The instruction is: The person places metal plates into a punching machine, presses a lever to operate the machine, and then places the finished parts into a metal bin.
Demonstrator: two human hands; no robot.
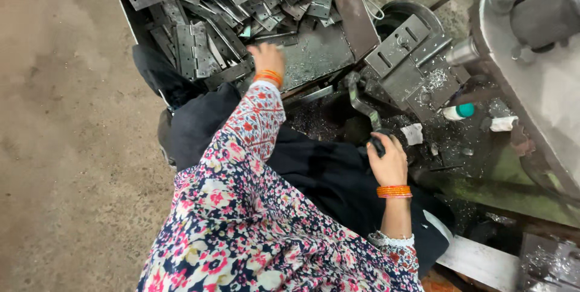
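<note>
My left hand (267, 57) reaches into a metal bin (314, 56) piled with grey metal hinges (199, 50); its fingers rest among the hinge plates near the bin's front, and what they hold is hidden. My right hand (386, 162) is closed around the black knob of a bent metal lever (360, 102) on a press machine. Both wrists wear orange bangles. A slotted steel fixture (406, 50) sits on the machine bed just beyond the lever.
Metal shavings cover the machine bed (447, 141). A small white bottle with a green cap (458, 111) lies there beside crumpled white scraps (502, 123). A large grey machine body (531, 56) rises at right. Bare concrete floor (66, 135) spreads at left.
</note>
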